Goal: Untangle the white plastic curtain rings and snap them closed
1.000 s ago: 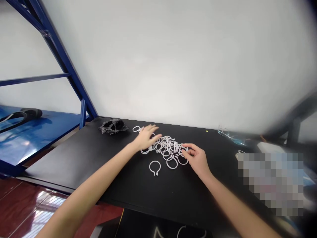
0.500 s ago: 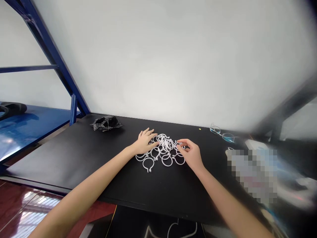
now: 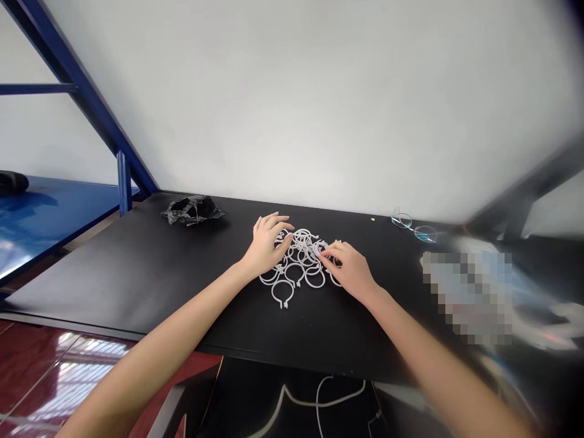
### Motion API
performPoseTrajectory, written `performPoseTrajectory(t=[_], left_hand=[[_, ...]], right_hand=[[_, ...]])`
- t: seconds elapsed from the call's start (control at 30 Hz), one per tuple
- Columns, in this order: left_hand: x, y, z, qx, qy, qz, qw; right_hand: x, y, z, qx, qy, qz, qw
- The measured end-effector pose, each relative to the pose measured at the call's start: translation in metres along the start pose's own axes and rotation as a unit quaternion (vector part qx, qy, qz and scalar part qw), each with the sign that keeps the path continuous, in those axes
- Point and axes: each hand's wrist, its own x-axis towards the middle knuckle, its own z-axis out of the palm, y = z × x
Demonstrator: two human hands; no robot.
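A loose pile of white plastic rings (image 3: 303, 243), each with a small clasp at a gap, lies on the black tabletop (image 3: 191, 274). One white ring (image 3: 292, 291) rests at the pile's front edge. My left hand (image 3: 268, 244) is at the left side of the pile, fingers apart and thumb over the rings, with nothing visibly gripped. At the right side, my right hand (image 3: 347, 266) has thumb and forefinger pinched on a white ring among the others. Its fingers partly cover the rings there.
A crumpled black plastic bag (image 3: 194, 210) lies at the back left. Eyeglasses (image 3: 425, 233) sit at the back right, before a blurred, partly pixelated item (image 3: 474, 298). Behind rises a white wall (image 3: 283, 109); a blue metal frame (image 3: 86, 97) stands left. Cables (image 3: 319, 404) show below the front edge.
The view has tilted down slightly. My right hand has moved left into the pile, its fingers closing on a ring. My left hand's fingers have lifted and curled a little.
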Motion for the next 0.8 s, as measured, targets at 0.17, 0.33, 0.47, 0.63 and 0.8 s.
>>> performPoseTrajectory(t=[0.17,0.33,0.47,0.63,0.8], left_hand=[[-0.005,0.006,0.005,-0.020,-0.004,0.051,0.998],[-0.008,0.017,0.005,-0.074,-0.018,0.090,0.993],[-0.009,0.029,0.001,-0.201,-0.055,0.068,0.976],[-0.013,0.040,0.005,-0.321,-0.113,0.033,0.940],[-0.010,0.033,0.009,-0.373,-0.124,-0.052,0.918]], right_hand=[[0.001,0.002,-0.001,0.158,0.047,0.047,0.985],[0.000,-0.002,-0.003,0.307,0.107,0.147,0.934],[-0.003,-0.011,-0.003,0.297,0.157,0.082,0.938],[-0.009,-0.024,0.001,0.200,0.132,-0.128,0.962],[-0.012,-0.028,0.000,0.222,0.170,-0.130,0.951]])
